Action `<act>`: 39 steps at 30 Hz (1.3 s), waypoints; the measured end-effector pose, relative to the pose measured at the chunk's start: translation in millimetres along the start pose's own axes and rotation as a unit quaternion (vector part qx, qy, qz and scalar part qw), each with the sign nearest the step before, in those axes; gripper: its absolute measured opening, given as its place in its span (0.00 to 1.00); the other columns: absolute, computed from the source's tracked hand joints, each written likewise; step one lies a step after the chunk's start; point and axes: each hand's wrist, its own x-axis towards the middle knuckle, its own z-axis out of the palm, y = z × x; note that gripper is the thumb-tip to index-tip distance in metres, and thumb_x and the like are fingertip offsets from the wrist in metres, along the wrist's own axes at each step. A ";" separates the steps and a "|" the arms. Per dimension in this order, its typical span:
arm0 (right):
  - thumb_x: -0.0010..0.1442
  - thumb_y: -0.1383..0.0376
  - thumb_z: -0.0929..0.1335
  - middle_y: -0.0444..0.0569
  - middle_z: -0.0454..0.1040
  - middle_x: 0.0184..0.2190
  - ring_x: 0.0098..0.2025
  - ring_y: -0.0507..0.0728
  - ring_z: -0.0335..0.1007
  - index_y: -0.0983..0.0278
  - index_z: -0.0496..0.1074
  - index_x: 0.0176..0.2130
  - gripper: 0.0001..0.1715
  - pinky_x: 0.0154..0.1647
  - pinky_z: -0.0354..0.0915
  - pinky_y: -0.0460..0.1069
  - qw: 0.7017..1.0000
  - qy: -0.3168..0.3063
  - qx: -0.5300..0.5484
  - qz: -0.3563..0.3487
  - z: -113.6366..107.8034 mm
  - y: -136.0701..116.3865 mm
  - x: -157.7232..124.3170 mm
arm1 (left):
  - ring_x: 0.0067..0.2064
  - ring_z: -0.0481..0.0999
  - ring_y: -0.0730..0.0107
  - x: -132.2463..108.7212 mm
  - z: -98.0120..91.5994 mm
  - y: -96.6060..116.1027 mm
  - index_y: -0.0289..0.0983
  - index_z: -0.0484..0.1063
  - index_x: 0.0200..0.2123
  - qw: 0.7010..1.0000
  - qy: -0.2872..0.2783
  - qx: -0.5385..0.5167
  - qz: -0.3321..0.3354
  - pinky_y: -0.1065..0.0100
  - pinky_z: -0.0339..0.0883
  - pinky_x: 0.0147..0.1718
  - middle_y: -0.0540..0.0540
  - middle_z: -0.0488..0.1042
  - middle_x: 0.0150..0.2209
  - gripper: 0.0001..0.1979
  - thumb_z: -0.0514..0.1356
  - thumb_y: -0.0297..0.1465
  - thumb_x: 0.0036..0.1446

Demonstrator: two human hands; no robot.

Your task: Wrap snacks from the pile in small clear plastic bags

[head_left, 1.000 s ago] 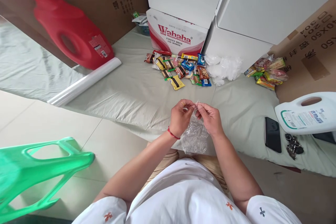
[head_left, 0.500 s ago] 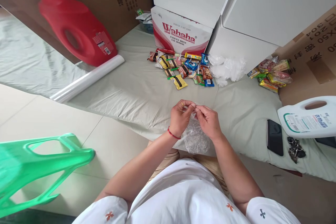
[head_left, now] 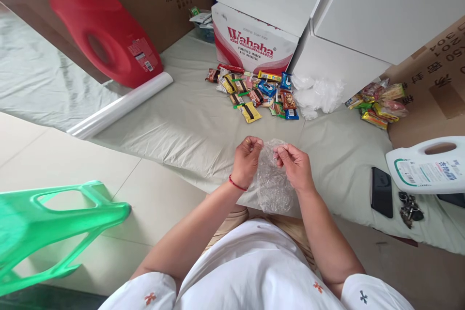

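Observation:
A crinkled clear plastic bag (head_left: 275, 186) hangs between my hands, its upper edge spread between them. My left hand (head_left: 248, 157), with a ring and a red string bracelet, pinches one side of the bag's top. On the other side, my right hand (head_left: 294, 163) grips the plastic between thumb and fingers. Beyond the hands lies a pile of small wrapped snacks (head_left: 256, 94) in yellow, blue, red and brown packets. Crumpled white plastic bags (head_left: 319, 96) rest right of that pile.
A red jug (head_left: 109, 34) and a plastic roll (head_left: 123, 104) lie left, above a green stool (head_left: 65, 223). Behind stands a Wahaha box (head_left: 254, 38). At right are bagged snacks (head_left: 381, 101), a white detergent bottle (head_left: 425, 167), a phone (head_left: 381, 192) and keys (head_left: 410, 209).
My hands, close together at the bag's top before, have moved apart. The bag's upper edge is now stretched wider between them.

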 end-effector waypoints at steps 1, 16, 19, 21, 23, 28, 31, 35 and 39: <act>0.65 0.49 0.70 0.45 0.76 0.30 0.27 0.51 0.68 0.61 0.79 0.38 0.18 0.29 0.66 0.46 1.000 0.014 0.011 0.003 0.0 0.7 0.6 | 0.33 0.69 0.74 0.6 -0.3 0.8 0.38 0.69 0.33 1.000 0.006 -0.017 -0.005 0.70 0.64 0.36 0.50 0.71 0.32 0.14 0.65 0.42 0.59; 0.58 0.64 0.75 0.43 0.75 0.26 0.24 0.49 0.71 0.63 0.70 0.31 0.10 0.24 0.74 0.44 0.937 0.162 0.214 0.226 -40.0 20.8 74.1 | 0.30 0.72 0.77 42.8 -37.8 10.8 0.39 0.63 0.34 0.990 -0.010 -0.043 -0.137 0.72 0.70 0.31 0.51 0.72 0.32 0.10 0.63 0.33 0.58; 0.62 0.68 0.71 0.41 0.73 0.22 0.19 0.47 0.66 0.63 0.70 0.31 0.07 0.17 0.67 0.40 0.931 0.190 0.203 0.236 -46.9 25.2 86.8 | 0.28 0.72 0.78 69.0 -45.7 14.7 0.39 0.63 0.33 0.987 0.010 -0.027 -0.158 0.73 0.70 0.29 0.51 0.71 0.31 0.07 0.61 0.29 0.59; 0.63 0.69 0.69 0.40 0.72 0.21 0.19 0.46 0.65 0.63 0.70 0.31 0.08 0.17 0.66 0.39 0.929 0.197 0.207 0.237 -48.6 27.4 91.3 | 0.28 0.72 0.78 83.1 -48.4 17.4 0.39 0.62 0.35 0.986 0.025 -0.017 -0.165 0.73 0.70 0.28 0.51 0.71 0.32 0.07 0.60 0.28 0.60; 0.63 0.69 0.70 0.40 0.72 0.21 0.19 0.46 0.65 0.63 0.70 0.31 0.08 0.17 0.66 0.38 0.927 0.193 0.217 0.236 -47.1 28.8 92.8 | 0.29 0.74 0.77 90.0 -47.9 19.6 0.40 0.62 0.38 0.985 0.044 0.001 -0.166 0.73 0.70 0.27 0.51 0.71 0.35 0.08 0.60 0.29 0.61; 0.62 0.68 0.71 0.41 0.73 0.23 0.20 0.45 0.66 0.64 0.71 0.31 0.07 0.19 0.66 0.38 0.925 0.166 0.254 0.226 -33.6 30.5 89.7 | 0.30 0.75 0.76 64.2 -43.3 24.5 0.41 0.60 0.44 0.978 0.155 0.076 -0.116 0.75 0.66 0.20 0.49 0.68 0.42 0.16 0.64 0.37 0.60; 0.61 0.68 0.71 0.41 0.73 0.24 0.21 0.45 0.66 0.64 0.71 0.31 0.06 0.19 0.65 0.38 0.919 0.160 0.287 0.218 -27.2 31.2 87.8 | 0.29 0.74 0.78 26.8 -48.6 29.7 0.41 0.62 0.41 0.972 0.196 0.068 -0.110 0.78 0.59 0.17 0.49 0.70 0.42 0.18 0.66 0.41 0.57; 0.60 0.69 0.70 0.40 0.72 0.23 0.20 0.45 0.65 0.64 0.71 0.31 0.06 0.19 0.64 0.38 0.912 0.167 0.301 0.224 -23.1 33.8 87.7 | 0.17 0.61 0.83 -16.4 -52.8 33.2 0.38 0.64 0.32 0.973 0.095 0.025 -0.210 0.76 0.47 0.14 0.48 0.75 0.30 0.23 0.63 0.52 0.57; 0.56 0.68 0.73 0.40 0.71 0.20 0.19 0.45 0.62 0.63 0.68 0.28 0.10 0.17 0.61 0.39 0.919 0.165 0.284 0.220 -17.4 37.5 85.3 | 0.16 0.61 0.81 -18.3 -26.1 23.3 0.34 0.71 0.32 0.914 -0.078 -0.028 -0.396 0.74 0.40 0.13 0.38 0.81 0.34 0.29 0.64 0.58 0.53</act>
